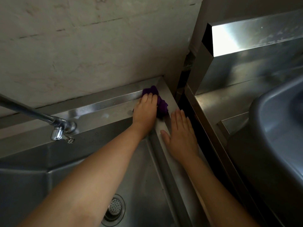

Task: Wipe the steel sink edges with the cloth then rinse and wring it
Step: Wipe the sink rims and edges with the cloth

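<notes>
Pressing purple cloth (pixel 161 104) into sink (pixel 98 110) corner, left hand (pixel 145 110), no readable writing

The sink (pixel 105 110) is brushed steel with a dull sheen; the tap (pixel 57 130) is glossy chrome; the purple cloth (pixel 161 104) looks soft and matt; the far wall (pixel 91 46) is rough, stained plaster.

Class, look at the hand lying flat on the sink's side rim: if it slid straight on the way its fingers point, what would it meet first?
The right hand points along the side rim toward the back corner. It would probably brush the purple cloth under the left hand first, then the wall; depth is hard to judge.
</notes>
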`<state>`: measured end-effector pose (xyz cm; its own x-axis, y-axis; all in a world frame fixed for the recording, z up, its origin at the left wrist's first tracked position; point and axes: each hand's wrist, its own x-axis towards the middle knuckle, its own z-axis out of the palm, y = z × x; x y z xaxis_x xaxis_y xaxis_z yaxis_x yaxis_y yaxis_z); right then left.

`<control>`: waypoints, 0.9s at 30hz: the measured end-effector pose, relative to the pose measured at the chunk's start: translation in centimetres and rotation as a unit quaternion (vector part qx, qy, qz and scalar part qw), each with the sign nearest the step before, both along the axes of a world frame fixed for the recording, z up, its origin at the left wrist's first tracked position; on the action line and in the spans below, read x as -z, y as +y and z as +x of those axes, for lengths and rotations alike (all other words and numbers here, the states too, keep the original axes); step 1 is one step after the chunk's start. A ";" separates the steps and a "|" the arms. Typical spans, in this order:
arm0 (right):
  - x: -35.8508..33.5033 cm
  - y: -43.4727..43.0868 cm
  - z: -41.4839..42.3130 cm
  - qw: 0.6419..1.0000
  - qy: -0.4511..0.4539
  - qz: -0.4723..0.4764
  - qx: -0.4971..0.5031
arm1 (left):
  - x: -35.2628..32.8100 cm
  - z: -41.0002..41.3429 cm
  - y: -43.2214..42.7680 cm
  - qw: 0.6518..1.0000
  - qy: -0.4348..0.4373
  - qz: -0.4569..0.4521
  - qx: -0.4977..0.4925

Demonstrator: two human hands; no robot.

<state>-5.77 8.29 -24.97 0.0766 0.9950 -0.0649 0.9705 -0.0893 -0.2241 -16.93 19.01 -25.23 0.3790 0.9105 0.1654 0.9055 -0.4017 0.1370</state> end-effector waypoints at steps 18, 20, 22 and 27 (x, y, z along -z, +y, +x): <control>-4.9 0.2 -4.5 0.907 0.420 -0.031 -0.027 | -6.7 -7.1 -6.3 0.884 -0.369 -0.215 -0.193; -5.8 0.8 -6.2 0.854 0.517 -0.054 -0.003 | -7.5 -8.3 -8.2 0.781 -0.518 -0.280 -0.209; -5.8 1.4 -7.6 0.820 0.565 -0.096 0.005 | -7.8 -9.4 -9.7 0.695 -0.615 -0.310 -0.208; -4.1 -0.2 -10.9 0.722 0.672 -0.165 0.012 | -6.7 -12.2 -12.2 0.582 -0.725 -0.288 -0.229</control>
<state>-16.66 8.14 -20.85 -0.2593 0.9080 -0.3291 -0.1069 -0.3656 -0.9246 -29.15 6.84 -18.55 -0.0836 0.9241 -0.3729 -0.3356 0.3263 0.8837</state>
